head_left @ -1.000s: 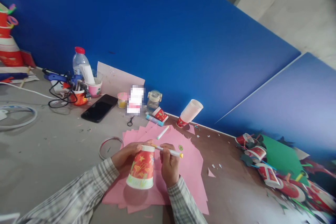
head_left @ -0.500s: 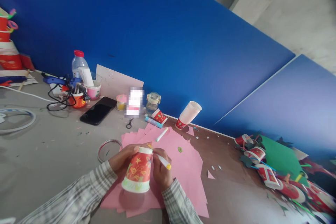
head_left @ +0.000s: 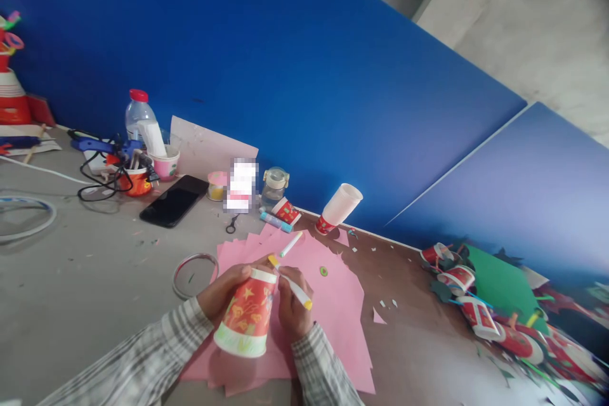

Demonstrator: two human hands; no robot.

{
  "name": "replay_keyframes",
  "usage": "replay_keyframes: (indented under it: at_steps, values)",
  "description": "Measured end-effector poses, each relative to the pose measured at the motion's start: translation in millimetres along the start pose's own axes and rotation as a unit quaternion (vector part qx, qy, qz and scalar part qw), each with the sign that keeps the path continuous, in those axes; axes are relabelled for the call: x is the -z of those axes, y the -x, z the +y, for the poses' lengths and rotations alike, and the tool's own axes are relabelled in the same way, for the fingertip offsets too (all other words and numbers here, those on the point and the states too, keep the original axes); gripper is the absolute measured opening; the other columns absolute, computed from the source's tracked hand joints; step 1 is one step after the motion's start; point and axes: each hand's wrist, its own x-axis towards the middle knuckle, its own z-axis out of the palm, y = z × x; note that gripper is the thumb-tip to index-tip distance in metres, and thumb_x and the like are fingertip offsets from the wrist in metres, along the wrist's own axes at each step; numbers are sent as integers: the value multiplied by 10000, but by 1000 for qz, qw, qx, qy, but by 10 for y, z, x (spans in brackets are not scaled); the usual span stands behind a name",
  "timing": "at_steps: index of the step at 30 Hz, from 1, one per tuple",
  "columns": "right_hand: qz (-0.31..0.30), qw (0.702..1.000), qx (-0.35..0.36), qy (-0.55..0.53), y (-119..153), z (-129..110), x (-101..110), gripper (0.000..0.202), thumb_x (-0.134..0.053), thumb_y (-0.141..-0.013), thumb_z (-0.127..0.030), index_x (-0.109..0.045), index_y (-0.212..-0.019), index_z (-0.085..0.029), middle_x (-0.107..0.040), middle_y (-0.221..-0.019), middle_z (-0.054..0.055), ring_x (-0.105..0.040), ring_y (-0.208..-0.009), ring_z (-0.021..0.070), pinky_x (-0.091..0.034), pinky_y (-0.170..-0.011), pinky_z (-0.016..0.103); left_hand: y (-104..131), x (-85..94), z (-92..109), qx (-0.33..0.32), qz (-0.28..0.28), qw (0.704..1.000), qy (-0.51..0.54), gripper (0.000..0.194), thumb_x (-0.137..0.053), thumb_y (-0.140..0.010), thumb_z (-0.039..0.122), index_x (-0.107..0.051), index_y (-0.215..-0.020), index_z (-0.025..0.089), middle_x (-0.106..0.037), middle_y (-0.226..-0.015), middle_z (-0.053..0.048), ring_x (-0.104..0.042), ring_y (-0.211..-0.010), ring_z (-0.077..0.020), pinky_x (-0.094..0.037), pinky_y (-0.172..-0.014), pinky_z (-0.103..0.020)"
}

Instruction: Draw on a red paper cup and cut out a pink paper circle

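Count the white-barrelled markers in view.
2: a yellow-ended marker in the right hand, and a loose marker lying on the pink paper. Others may be hidden among the clutter.

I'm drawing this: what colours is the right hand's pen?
The pen is white with yellow ends, clearest in the head view.

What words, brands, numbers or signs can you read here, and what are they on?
None can be read.
Held paper cup: a star and other designs, no legible words.
Marker in the right hand: no legible lettering.
Light-blue tube: any print is too small.
Pixelated patch: unreadable.
Phone: dark screen, no text visible.
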Motion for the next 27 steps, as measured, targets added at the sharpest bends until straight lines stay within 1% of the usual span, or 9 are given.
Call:
replay_keyframes:
  at_steps: [4, 6, 8, 10, 14, 19, 23, 25, 27]
  values:
    - [-7, 1000, -4, 9, -11, 2, 5, 197, -453, -805, -123, -595, -910, -210, -676, -750, 49, -659, -685, 215, -553, -582, 308, -19, -66, 19, -38, 6, 996, -79, 296, -591, -652, 390, -660, -842, 174, -605, -1075, -92, -498, -1020, -286, -382, -849, -363]
    - [2, 1000, -8, 9, -3, 14, 6, 198, -447, -805, -122, -589, -913, -210, -667, -730, 43, -657, -650, 209, -554, -556, 305, -12, -84, 30, -44, 9, 990, -130, 286, -589, -653, 389, -660, -829, 175, -601, -1086, -87, -442, -1087, -292, -329, -915, -373]
    - [17, 1000, -13, 7, 10, 25, 9, 209, -436, -807, -122, -583, -924, -212, -657, -713, 36, -651, -610, 203, -553, -529, 302, 8, -104, 34, -45, 12, 984, -171, 289, -579, -657, 397, -657, -830, 180, -596, -1098, -82, -397, -1131, -295, -296, -946, -381]
    - [21, 1000, -8, 5, 24, 27, 12, 214, -433, -808, -127, -580, -933, -220, -658, -724, 39, -655, -631, 212, -558, -544, 320, 31, -123, 32, -44, 20, 979, -201, 290, -581, -650, 405, -657, -826, 188, -577, -1130, -77, -369, -1155, -300, -283, -959, -385]
    - [15, 1000, -1, 6, 34, 7, 14, 212, -436, -809, -135, -581, -925, -237, -667, -737, 49, -659, -661, 235, -558, -559, 349, 56, -137, 26, -36, 36, 969, -243, 263, -589, -643, 409, -667, -796, 210, -548, -1172, -62, -374, -1154, -312, -299, -951, -390]
    - [0, 1000, -18, -2, 39, 9, 8, 210, -436, -810, -133, -578, -910, -252, -665, -701, 31, -655, -613, 224, -549, -551, 348, 57, -141, 29, -50, 40, 954, -292, 255, -582, -646, 430, -676, -772, 229, -623, -1030, -53, -322, -1182, -306, -290, -954, -388]
    - [-5, 999, -33, 5, 65, 25, -1, 193, -440, -811, -146, -584, -883, -252, -664, -706, 30, -650, -619, 226, -540, -552, 351, 56, -186, 32, -56, 41, 952, -297, 256, -598, -633, 441, -682, -752, 231, -646, -950, -54, -319, -1177, -308, -259, -970, -393]
    - [-8, 999, -31, 4, 72, 26, 1, 186, -445, -809, -149, -589, -874, -247, -661, -702, 30, -646, -615, 222, -537, -551, 345, 51, -193, 36, -58, 33, 952, -298, 274, -586, -640, 458, -682, -742, 223, -660, -903, -57, -327, -1174, -306, -219, -993, -388]
    - [-15, 999, -30, -5, 62, 30, 19, 179, -454, -805, -148, -596, -862, -239, -659, -693, 27, -644, -620, 219, -538, -563, 339, 39, -171, 42, -52, 19, 958, -280, 309, -573, -640, 484, -680, -730, 208, -662, -914, -68, -347, -1164, -311, -201, -1003, -390]
